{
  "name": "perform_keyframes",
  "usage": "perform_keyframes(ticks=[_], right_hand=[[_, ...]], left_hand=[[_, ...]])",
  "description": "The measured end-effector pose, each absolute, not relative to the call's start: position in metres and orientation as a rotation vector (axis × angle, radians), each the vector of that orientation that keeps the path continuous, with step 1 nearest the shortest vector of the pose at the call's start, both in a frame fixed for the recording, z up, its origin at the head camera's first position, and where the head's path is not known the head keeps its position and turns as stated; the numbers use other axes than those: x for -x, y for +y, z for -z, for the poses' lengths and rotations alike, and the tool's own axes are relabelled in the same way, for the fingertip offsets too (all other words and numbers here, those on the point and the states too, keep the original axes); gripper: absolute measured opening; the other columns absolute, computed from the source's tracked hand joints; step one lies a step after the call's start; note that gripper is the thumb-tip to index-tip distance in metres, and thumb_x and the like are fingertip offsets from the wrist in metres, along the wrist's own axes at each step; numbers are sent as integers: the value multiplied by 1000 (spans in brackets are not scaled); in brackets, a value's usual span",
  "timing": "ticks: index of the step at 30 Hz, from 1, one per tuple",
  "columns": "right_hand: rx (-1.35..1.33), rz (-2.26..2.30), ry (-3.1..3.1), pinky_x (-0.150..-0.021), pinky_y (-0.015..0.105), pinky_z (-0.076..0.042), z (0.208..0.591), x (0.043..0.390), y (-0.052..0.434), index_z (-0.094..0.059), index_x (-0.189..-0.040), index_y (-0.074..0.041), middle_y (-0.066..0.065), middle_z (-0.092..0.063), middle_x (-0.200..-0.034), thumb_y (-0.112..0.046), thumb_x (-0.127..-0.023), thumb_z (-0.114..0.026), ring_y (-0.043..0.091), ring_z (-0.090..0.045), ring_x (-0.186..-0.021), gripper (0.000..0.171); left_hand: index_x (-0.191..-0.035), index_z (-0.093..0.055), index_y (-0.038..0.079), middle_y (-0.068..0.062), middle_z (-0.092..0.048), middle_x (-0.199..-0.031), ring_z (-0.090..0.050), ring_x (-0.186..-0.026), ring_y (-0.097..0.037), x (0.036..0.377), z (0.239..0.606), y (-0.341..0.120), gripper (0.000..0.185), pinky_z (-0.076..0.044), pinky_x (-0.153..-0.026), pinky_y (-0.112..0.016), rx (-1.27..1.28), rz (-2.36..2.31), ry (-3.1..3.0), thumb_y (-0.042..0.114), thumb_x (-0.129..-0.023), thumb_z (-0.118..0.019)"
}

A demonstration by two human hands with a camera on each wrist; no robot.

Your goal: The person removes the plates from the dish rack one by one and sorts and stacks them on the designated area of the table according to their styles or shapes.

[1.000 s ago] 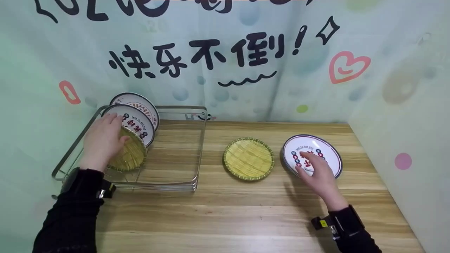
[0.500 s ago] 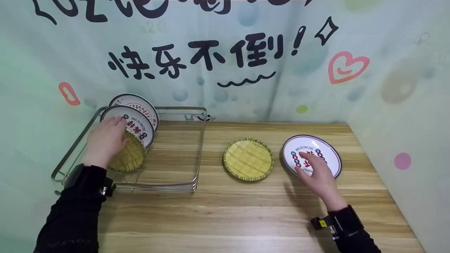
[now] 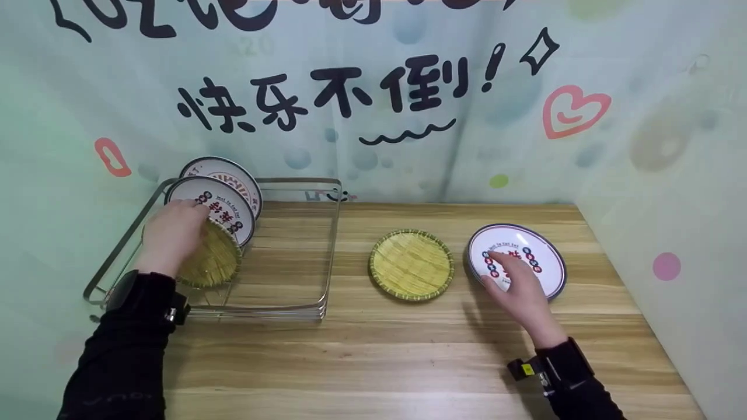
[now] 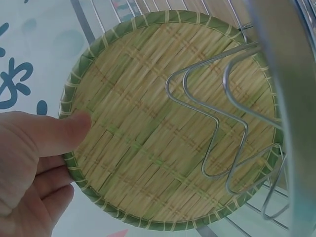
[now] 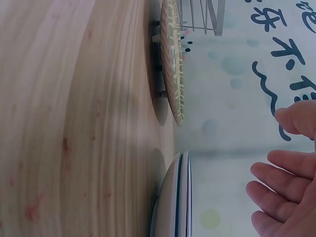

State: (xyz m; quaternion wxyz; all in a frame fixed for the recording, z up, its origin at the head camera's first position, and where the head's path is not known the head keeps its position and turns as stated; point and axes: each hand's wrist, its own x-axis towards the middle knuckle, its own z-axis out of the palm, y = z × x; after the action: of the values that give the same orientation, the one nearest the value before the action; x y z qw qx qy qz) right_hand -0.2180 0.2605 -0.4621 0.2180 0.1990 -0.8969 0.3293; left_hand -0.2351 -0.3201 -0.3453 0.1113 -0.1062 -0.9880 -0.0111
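My left hand (image 3: 174, 236) pinches the edge of a round woven bamboo tray (image 3: 215, 259) standing tilted in the wire dish rack (image 3: 327, 306). In the left wrist view the thumb (image 4: 69, 132) lies on one face of the tray, and curled fingers go behind its green rim. Bent wire dividers (image 4: 212, 116) cross in front of that face. Over a stack of white plates (image 3: 540, 236) with blue rims hovers my right hand (image 3: 522, 294). Its fingers are spread and loosely bent, holding nothing; the right wrist view shows them apart from the plates (image 5: 183, 197).
Two printed plates, a front one (image 3: 189, 189) and a rear one (image 3: 224, 166), lean upright in the rack behind the tray. A second woven tray (image 3: 411, 265) lies flat on the wooden table (image 3: 402, 356) between rack and stack. A printed cloth (image 3: 397, 169) hangs behind.
My left hand has shifted slightly down, its fingers more bent at the tray's edge. The right hand has drifted a little left over the stack. Plates and the flat tray stay put.
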Motion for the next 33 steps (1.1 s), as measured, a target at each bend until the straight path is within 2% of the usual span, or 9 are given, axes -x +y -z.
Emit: perform_keyframes(ticks=[6,11,20,24,33], right_hand=[[-561,-949,-2474,-104,55,-39,461,218,254,-59,-127,8,26,-62,-124,-4,-84,-74,45,-54,-117,47],[-549,-967,-2491,-105,54,-38,460,218,251,-58,-129,7,25,-61,-126,-6,-85,-74,44,-54,-119,48],[-548,-992,-2487,-104,55,-39,459,219,246,-58,-130,6,24,-62,-125,-6,-85,-75,43,-55,-117,49],[-549,-985,-2482,-104,54,-39,460,220,244,-59,-130,4,23,-62,-125,-7,-85,-75,43,-55,-117,49],[-537,-1002,-2495,-103,54,-40,459,219,244,-58,-131,4,22,-62,-128,-10,-86,-75,42,-54,-119,50]], left_hand=[[-100,-65,-10,-32,-63,-101,-58,-96,-49,236,343,-321,25,-47,-87,-61,333,23,-2894,-19,-80,-54],[-94,-68,-7,-29,-66,-92,-61,-88,-46,236,341,-323,22,-49,-82,-59,351,-2,-2856,-19,-81,-55],[-86,-71,-4,-26,-67,-87,-62,-83,-45,235,343,-325,18,-50,-75,-59,339,52,-2797,-15,-84,-58],[-84,-72,-3,-26,-68,-88,-62,-83,-44,234,343,-325,17,-50,-73,-59,331,88,-2796,-13,-84,-58],[-90,-74,0,-25,-70,-95,-64,-85,-44,228,339,-324,18,-52,-71,-60,326,74,-2857,-10,-86,-60]])
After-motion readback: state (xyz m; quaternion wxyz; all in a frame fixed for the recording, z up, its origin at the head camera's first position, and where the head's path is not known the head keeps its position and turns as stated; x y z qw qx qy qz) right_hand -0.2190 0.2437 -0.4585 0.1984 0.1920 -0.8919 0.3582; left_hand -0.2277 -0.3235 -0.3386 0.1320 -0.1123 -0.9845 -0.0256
